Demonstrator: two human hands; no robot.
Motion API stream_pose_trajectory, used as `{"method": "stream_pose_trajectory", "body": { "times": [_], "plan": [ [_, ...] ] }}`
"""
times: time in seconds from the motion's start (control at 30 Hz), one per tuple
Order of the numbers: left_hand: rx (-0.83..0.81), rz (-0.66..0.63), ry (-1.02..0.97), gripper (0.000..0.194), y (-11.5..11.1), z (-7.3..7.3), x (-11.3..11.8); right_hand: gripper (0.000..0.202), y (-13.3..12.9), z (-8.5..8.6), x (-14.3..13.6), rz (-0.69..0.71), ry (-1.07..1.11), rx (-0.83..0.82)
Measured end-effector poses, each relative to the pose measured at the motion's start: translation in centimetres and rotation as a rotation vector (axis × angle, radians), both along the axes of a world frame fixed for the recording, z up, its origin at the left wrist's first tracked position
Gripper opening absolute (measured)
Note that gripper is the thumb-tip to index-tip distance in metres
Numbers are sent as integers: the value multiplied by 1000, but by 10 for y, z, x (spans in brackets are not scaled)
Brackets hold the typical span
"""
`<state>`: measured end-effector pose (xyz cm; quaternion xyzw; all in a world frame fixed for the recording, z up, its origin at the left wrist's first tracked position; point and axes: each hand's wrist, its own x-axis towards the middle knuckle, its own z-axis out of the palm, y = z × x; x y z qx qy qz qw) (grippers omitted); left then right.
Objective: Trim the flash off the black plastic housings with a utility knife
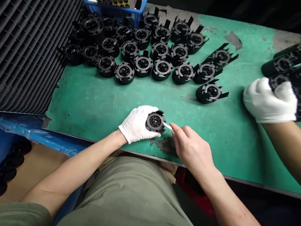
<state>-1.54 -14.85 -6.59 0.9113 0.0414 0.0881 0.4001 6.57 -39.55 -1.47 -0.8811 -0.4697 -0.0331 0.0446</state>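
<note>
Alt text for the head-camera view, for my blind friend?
A white-gloved left hand holds a round black part while the bare right hand holds a pale tool to it. Similar parts stand on a green table; a co-worker's gloved hand is at right.

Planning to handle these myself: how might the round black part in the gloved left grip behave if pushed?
The black part is probably stiff: it looks round, undented by the left grip. On its side, that round body may roll, though the projecting tabs could check it.
</note>
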Motion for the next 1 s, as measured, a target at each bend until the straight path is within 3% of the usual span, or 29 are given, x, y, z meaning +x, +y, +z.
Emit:
{"method": "stream_pose_trajectory", "body": {
  "times": [0.17, 0.33, 0.6, 0.73, 0.87, 0.93, 1.0],
  "plan": [
    [10, 5, -11, 104, 1, -6, -2, 44, -18, -4, 14, -174, 205, 129],
    [7, -4, 5, 104, 1, -6, -3, 47, -18, -13, 26, -204, 355, 144],
    [132, 30, 54, 125, -3, -2, -8, 34, -5, -6, 18, -23, 457, 103],
    [148, 26, 35, 121, -5, -4, -7, 33, -2, 2, 22, 105, 436, 95],
    [118, 47, -15, 113, -4, -6, -5, 29, 5, 9, 26, 161, 436, 190],
    [64, 62, -31, 104, -2, -5, -7, 30, 10, 9, 24, 110, 502, 270],
    [-27, 80, -57, 103, -2, -3, -9, 36, 15, 5, 20, -78, 650, 418]
  ]
}}
